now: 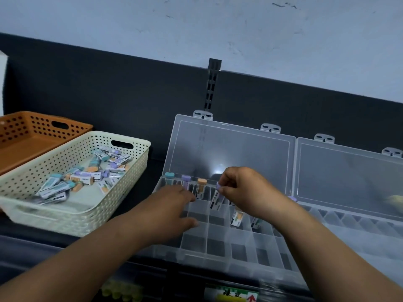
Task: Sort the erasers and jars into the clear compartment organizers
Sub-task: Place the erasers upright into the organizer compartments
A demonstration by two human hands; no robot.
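Head view, single frame.

**Right hand** (242, 188): frame centre, over the back row of the near organizer (196, 243). The grip is thumb and forefinger pinching the purple-capped eraser (216, 200) at its cap end, with the other fingers curled.

**Eraser position:** it hangs below and slightly left of the grip. Its long axis is steeply tilted, cap up and to the right, labelled body pointing down-left into a back-row cell. I cannot tell whether the lower end touches the cell floor.

**Same row, to the left:** teal-capped eraser (169, 178), second purple eraser (185, 180) and orange-capped eraser (201, 186). Each stands cap-up in its own cell. The orange one is just beside the held piece.

**Left hand** (172, 205): lies on the organizer's left part, fingers straight and spread, holding nothing. It appears to steady the box. It is the hand nearer the cream basket (65, 219), where the loose erasers (87, 177) lie at frame left.

**Judgement:**
- The target cell sits almost directly under the grip, so the coming move depends on tilt rather than travel.
- The body should swing upright to match its neighbours, then be lowered and let go.
- The main risk is nudging the orange neighbour.

**Also noted:** a second organizer (349, 225) at frame right, lid open, contents blurred. No jar is identifiable.
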